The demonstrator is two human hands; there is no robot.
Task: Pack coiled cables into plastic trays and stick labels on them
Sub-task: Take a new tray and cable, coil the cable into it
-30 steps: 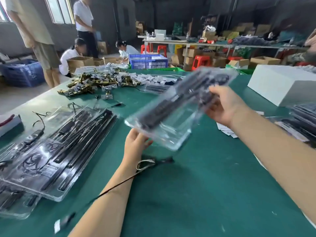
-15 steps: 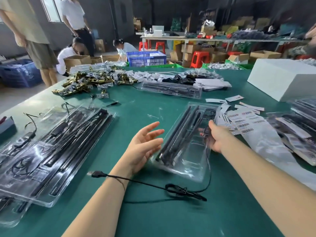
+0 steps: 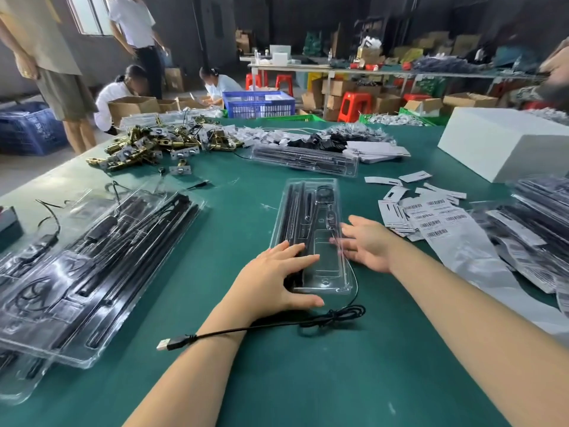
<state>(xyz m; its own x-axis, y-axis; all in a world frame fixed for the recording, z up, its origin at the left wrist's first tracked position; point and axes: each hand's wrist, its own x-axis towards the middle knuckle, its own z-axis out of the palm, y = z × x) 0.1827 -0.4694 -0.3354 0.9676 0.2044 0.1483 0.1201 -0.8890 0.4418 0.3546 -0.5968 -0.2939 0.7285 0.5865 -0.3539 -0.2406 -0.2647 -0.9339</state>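
A clear plastic tray (image 3: 311, 211) holding black rods and a small coiled cable lies lengthwise on the green table (image 3: 308, 380) in front of me. My left hand (image 3: 271, 282) rests on its near left corner, fingers stretched over the top and thumb along the near edge. My right hand (image 3: 366, 245) touches the tray's right edge with straight, motion-blurred fingers. A loose black USB cable (image 3: 332, 317) runs from the tray's right side, bunches just below it and passes under my left wrist to its plug (image 3: 167, 344). Barcode labels (image 3: 437, 223) lie to the right.
Stacks of packed trays lie at the left (image 3: 92, 266) and right (image 3: 529, 229). Another filled tray (image 3: 304, 160), a pile of brass hardware (image 3: 147, 146) and a white box (image 3: 505, 143) sit farther back. People work beyond the table.
The tray, held up in both hands a second ago, came down onto the table and now lies straight ahead. My right hand let go of it; my left hand settled on its corner.
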